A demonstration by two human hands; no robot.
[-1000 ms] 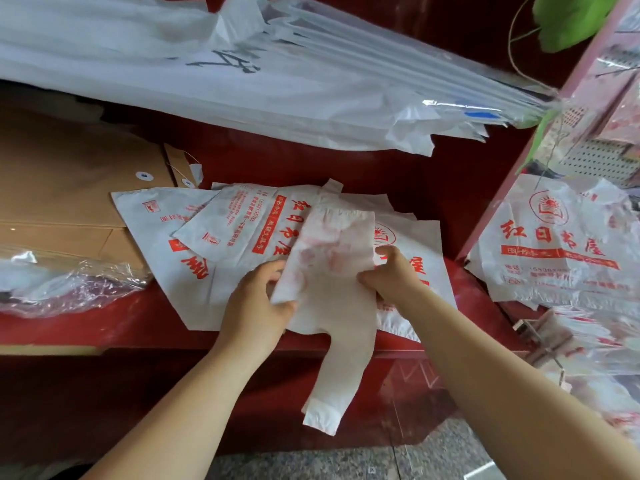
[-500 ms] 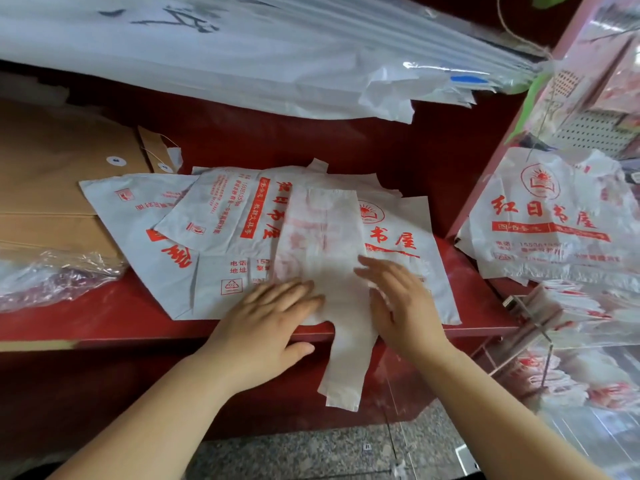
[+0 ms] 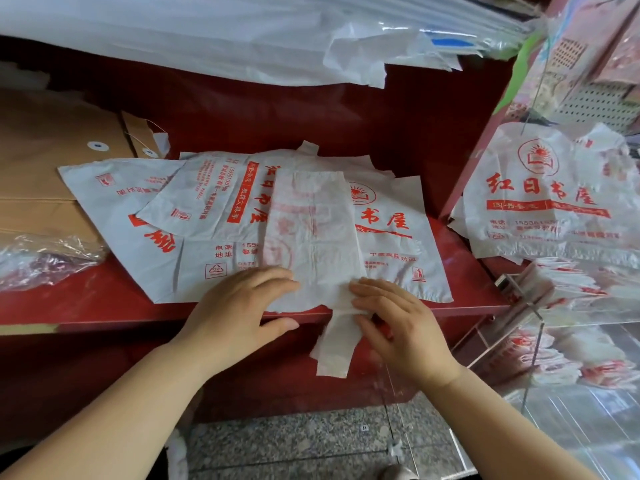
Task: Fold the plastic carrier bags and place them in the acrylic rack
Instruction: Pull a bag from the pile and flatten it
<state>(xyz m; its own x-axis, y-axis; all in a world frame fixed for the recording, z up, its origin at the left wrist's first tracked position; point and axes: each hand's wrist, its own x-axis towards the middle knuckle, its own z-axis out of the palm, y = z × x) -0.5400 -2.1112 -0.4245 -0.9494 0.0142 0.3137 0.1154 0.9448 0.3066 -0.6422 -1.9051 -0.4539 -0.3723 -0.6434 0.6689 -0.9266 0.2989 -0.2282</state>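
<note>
Fingers (image 3: pixel 277 277) straight, left hand (image 3: pixel 239 306) and right hand (image 3: pixel 401 323) flat, pressing one folded bag (image 3: pixel 311 230)

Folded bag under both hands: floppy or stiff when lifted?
Probably floppy: the folded bag has its handle end drooping over the red shelf edge. Likely light; red print shows through it. Could slip on the loose bags beneath.

The folded carrier bag (image 3: pixel 311 237) is looking like thin, matt white plastic, finely creased, red print showing through faintly. The worktop (image 3: pixel 86 306) is gleaming with a smooth, glossy red finish. The acrylic rack (image 3: pixel 535 318) is shining clear and glassy. The envelopes (image 3: pixel 41 174) are reading as matt brown paper; the floor (image 3: pixel 294 445) is perhaps looking like speckled polished stone.
</note>
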